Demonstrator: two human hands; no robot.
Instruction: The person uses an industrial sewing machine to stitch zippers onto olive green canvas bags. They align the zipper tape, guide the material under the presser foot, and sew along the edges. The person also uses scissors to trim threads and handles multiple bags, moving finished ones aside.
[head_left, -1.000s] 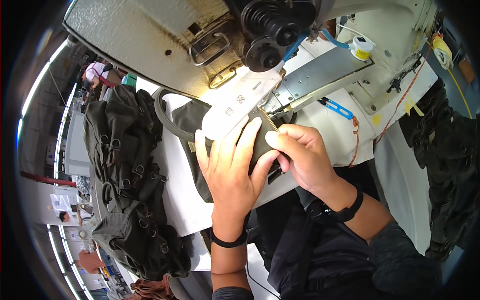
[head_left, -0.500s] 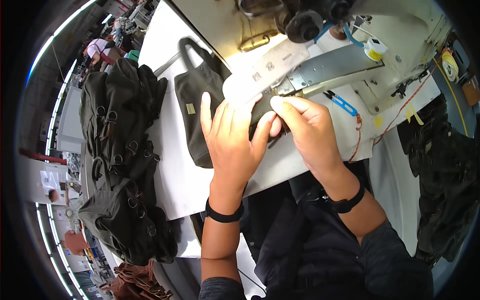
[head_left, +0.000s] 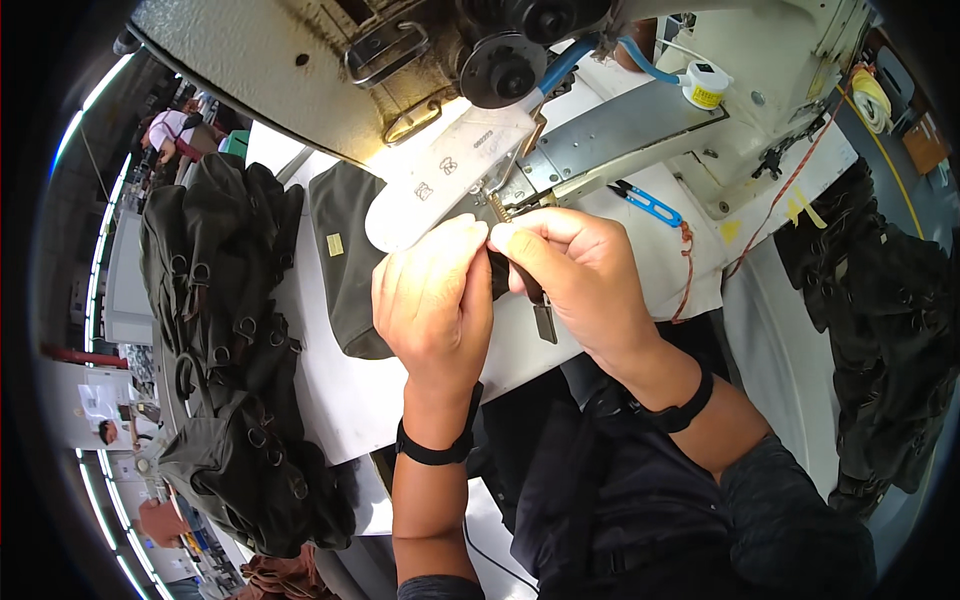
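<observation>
Beneath the sewing machine head (head_left: 430,60) and its white guard plate (head_left: 450,170) lies a dark olive fabric bag (head_left: 345,280) with a small pale label. A brass-toothed zipper (head_left: 500,210) runs out from the presser area. My left hand (head_left: 430,300) is closed, fingers curled on the fabric beside the zipper, their tips partly hidden. My right hand (head_left: 570,270) pinches the zipper's edge with thumb and fingers. A dark strip with a metal end (head_left: 543,318) hangs between my hands. Blue thread snips (head_left: 645,200) on a cord lie right of my hands.
Piles of dark olive bags with rings sit at left (head_left: 220,290) and right (head_left: 870,340). Brown fabric (head_left: 285,575) lies at bottom left. The white table edge (head_left: 350,430) crosses before me. Co-workers (head_left: 170,130) are at the far left, and a red cord runs along the right.
My left hand's fingers have curled inward from being spread on the fabric. The bag's looped handle is no longer visible, and the dark strip with metal end now hangs below my hands.
</observation>
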